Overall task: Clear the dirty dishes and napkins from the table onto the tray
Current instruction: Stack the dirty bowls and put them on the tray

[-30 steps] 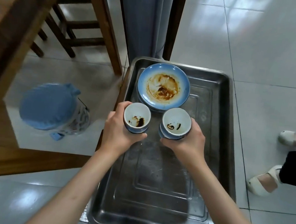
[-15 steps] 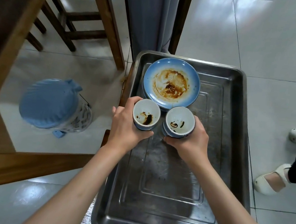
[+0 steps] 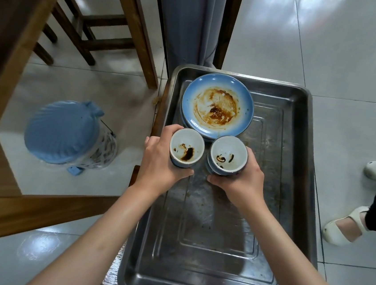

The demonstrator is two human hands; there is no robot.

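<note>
Steel tray (image 3: 293, 167) carries one stained plate (image 3: 217, 106); two hands, left hand (image 3: 159, 165) and right hand (image 3: 242, 183), each grip one cup, left cup (image 3: 187, 147) and right cup (image 3: 228, 155), at its left edge.

Blue plate (image 3: 217, 106) smeared brown; two blue cups (image 3: 187, 148) white inside, dark-stained; grey steel tray (image 3: 297, 153)

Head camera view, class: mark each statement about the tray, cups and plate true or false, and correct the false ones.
1. Each hand grips a cup. True: left hand holds the left cup, right hand the right cup.
2. The blue plate is clean. False: it is smeared brown.
3. The plate lies on the metal tray. True.
4. Both cups are full. False: only dark residue.
5. The blue-lidded bin stands on the tray. False: on the floor.
</note>
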